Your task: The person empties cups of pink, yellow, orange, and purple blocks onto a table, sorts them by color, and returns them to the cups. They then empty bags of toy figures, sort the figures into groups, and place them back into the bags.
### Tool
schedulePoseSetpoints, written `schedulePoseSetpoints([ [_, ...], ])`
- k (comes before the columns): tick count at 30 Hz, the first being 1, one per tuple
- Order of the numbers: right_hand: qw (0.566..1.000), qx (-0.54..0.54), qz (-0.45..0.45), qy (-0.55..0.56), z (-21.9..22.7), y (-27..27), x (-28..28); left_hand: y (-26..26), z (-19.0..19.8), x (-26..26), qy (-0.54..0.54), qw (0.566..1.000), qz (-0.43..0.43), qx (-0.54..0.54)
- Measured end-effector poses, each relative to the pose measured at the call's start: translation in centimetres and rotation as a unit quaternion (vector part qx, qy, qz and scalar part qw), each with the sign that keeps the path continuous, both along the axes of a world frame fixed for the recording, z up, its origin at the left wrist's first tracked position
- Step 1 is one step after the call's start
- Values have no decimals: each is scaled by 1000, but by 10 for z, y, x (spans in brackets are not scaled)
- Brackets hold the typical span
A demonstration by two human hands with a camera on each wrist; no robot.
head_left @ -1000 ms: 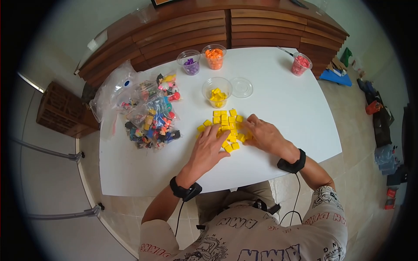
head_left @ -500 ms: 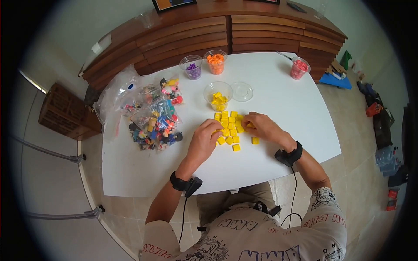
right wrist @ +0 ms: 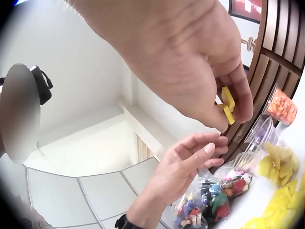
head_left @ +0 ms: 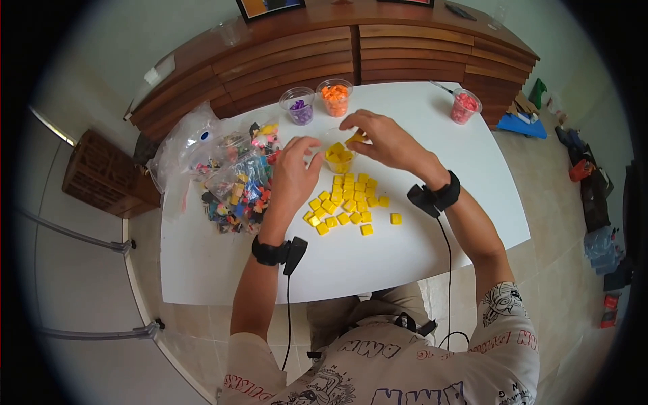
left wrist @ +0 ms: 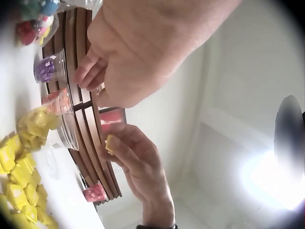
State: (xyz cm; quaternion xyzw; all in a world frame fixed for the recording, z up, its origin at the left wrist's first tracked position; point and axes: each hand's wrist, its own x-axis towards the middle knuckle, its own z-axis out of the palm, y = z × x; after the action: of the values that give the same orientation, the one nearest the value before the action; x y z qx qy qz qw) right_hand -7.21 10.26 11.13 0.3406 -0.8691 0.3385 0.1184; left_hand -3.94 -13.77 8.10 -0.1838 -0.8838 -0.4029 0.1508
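Observation:
A clear plastic cup [head_left: 329, 140] partly filled with yellow square tiles stands in the middle of the white table. On the near side of it, many more yellow tiles [head_left: 349, 197] lie loosely spread. My right hand [head_left: 386, 140] is raised over the cup's right side, pinching yellow pieces [right wrist: 228, 98] between thumb and fingers; two show in the right wrist view. To the left of the cup, my left hand [head_left: 294, 170] hovers with fingers relaxed and a little bent, holding nothing. Its palm faces the cup.
Clear bags of colourful small figures [head_left: 236, 179] lie on the left. Farther back are cups of purple pieces [head_left: 300, 111] and orange pieces [head_left: 335, 99]. A cup of pink pieces [head_left: 464, 106] stands at the far right corner, before a wooden cabinet [head_left: 418, 47].
Both hands have gone from the loose tiles forward to the cup. My right hand has picked up yellow pieces and lifted them. Tiles the hands covered earlier are now in sight.

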Motion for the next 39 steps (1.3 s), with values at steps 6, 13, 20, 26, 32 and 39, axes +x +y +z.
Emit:
schedulePoseSetpoints([
  [6, 993, 27, -61, -98, -9, 22, 27, -20, -26, 56, -130, 977, -64, -159],
  [13, 982, 162, -68, -67, -82, 6, 74, -3, -53, 59, -102, 965, -89, -225],
  [20, 974, 168, -30, -149, -92, 5, 57, -1, -67, 57, -42, 971, -85, -218],
  [26, 973, 165, -22, -163, -82, 5, 61, -2, -74, 53, 4, 969, -64, -239],
  [32, 975, 130, -11, -179, -85, 16, 59, 2, -53, 55, -29, 989, -39, -142],
  [39, 986, 51, -13, -161, -29, 23, 35, 17, 6, 4, 72, 994, -44, -64],
])
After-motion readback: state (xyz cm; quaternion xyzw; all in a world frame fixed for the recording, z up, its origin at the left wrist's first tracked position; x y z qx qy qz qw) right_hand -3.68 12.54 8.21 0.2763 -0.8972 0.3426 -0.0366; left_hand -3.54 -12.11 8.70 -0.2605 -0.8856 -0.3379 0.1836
